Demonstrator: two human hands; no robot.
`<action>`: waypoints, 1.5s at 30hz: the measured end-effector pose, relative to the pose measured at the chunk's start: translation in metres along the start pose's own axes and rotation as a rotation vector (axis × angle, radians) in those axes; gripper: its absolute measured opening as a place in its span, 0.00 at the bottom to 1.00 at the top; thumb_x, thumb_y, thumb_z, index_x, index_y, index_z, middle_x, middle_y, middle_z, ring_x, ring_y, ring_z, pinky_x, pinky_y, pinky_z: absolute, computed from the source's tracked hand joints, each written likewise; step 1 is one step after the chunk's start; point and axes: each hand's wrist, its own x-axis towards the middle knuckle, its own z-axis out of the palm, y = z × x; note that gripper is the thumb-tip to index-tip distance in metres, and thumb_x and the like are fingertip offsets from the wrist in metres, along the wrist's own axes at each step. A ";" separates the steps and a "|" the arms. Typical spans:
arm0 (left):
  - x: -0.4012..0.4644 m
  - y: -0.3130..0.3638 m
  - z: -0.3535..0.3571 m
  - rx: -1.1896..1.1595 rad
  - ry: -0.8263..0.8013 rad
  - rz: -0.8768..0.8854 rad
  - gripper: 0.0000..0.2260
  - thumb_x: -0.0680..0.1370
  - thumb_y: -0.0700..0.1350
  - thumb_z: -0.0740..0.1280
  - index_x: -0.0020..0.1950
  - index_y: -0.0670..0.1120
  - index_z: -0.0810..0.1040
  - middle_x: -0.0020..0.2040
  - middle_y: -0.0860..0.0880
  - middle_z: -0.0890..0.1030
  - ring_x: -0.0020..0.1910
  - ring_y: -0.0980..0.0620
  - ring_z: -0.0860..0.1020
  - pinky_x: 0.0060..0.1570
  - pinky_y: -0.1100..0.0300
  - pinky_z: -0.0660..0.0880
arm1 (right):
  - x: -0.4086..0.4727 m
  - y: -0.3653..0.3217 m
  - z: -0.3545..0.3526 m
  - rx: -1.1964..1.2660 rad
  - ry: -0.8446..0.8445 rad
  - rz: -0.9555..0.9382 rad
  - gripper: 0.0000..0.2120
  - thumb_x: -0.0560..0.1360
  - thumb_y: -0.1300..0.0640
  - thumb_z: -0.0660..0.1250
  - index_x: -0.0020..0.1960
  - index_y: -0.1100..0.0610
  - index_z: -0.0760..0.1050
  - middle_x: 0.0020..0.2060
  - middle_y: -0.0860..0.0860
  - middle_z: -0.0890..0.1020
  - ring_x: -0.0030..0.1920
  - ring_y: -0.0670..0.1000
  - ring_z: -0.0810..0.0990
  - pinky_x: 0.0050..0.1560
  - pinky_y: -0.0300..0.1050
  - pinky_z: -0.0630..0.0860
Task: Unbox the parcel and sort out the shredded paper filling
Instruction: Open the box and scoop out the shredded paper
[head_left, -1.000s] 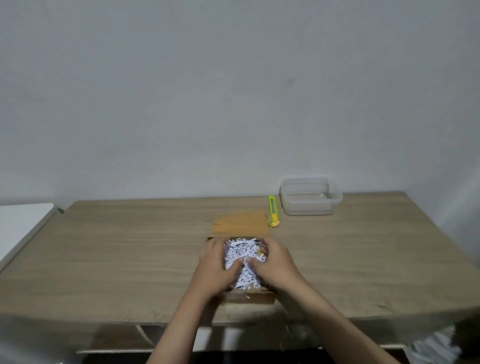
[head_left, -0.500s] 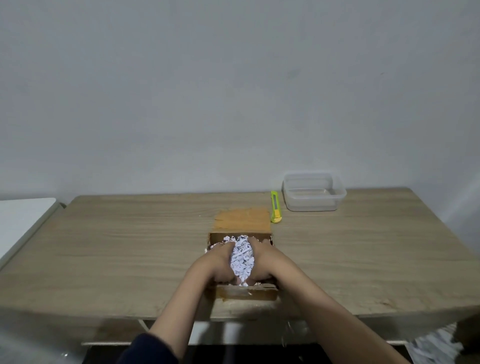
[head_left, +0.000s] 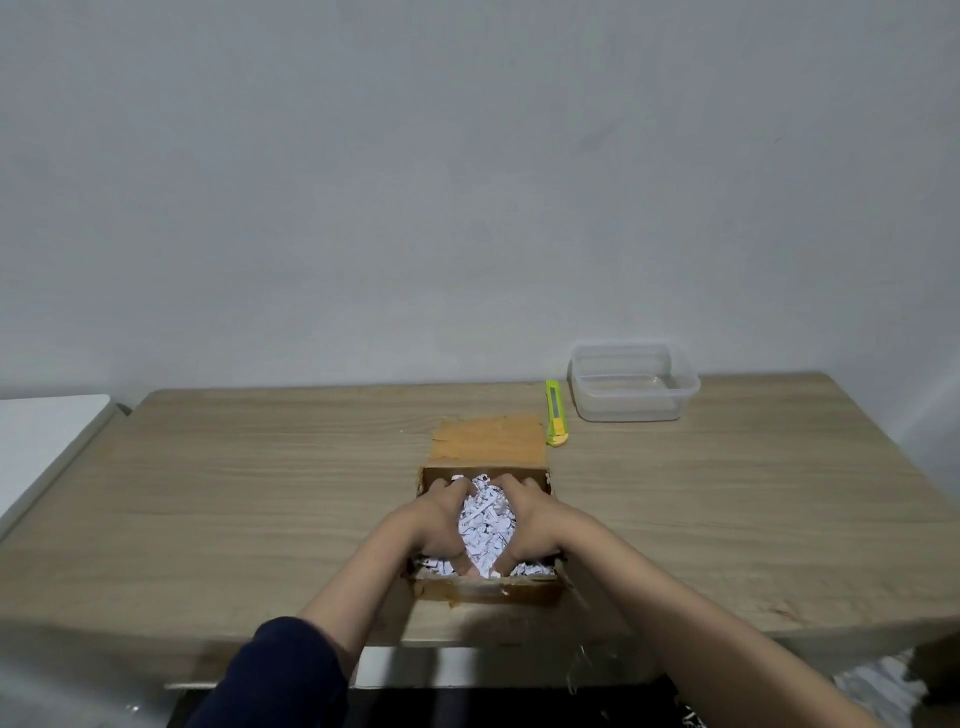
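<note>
Head view, the only one here: the cardboard box (head_left: 488, 525) sits open near the front edge of the wooden table (head_left: 234, 499), about midway along it, its flap (head_left: 488, 441) laid flat toward the back edge. Both hands are down inside. The left hand (head_left: 434, 525) and the right hand (head_left: 537, 522) cup a heap of shredded paper (head_left: 485, 525) between them, fingers curled in around the clump and clamped on it from either side — thumbs meeting near the front wall of the box.

Toward the back right corner stands a clear plastic container (head_left: 634, 384), and just left of it a yellow-green utility knife (head_left: 556, 413) lies close beside the flap.

The risks, as I judge them: the shreds are loose and light, so a lift will likely shed strips over the box walls and onto the table — and the container is well apart, a long carry. A hasty pull might also drag the box off the near edge.

Hard to tell: the fingertips are buried in paper, whatever lies beneath the filling is hidden, and something pale on the floor at lower right is cut off and blurred.
</note>
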 end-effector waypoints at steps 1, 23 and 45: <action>0.000 0.000 0.001 -0.002 -0.003 0.002 0.47 0.62 0.47 0.80 0.73 0.48 0.56 0.67 0.45 0.63 0.64 0.45 0.69 0.62 0.53 0.71 | 0.001 -0.001 0.000 -0.004 -0.016 0.007 0.53 0.60 0.53 0.79 0.74 0.48 0.49 0.70 0.57 0.59 0.67 0.59 0.67 0.62 0.52 0.73; 0.004 -0.012 0.017 -0.348 0.192 0.086 0.39 0.62 0.38 0.75 0.69 0.49 0.62 0.64 0.45 0.67 0.59 0.43 0.73 0.51 0.60 0.72 | 0.007 0.010 0.015 0.234 0.200 -0.036 0.39 0.59 0.56 0.78 0.63 0.53 0.60 0.54 0.54 0.64 0.56 0.53 0.68 0.50 0.40 0.67; -0.001 -0.012 0.027 -0.290 0.296 0.236 0.33 0.60 0.47 0.78 0.62 0.51 0.68 0.55 0.49 0.76 0.53 0.51 0.77 0.52 0.60 0.74 | 0.006 0.011 0.014 0.184 0.133 -0.033 0.41 0.56 0.62 0.78 0.62 0.52 0.61 0.55 0.55 0.64 0.55 0.55 0.69 0.52 0.41 0.72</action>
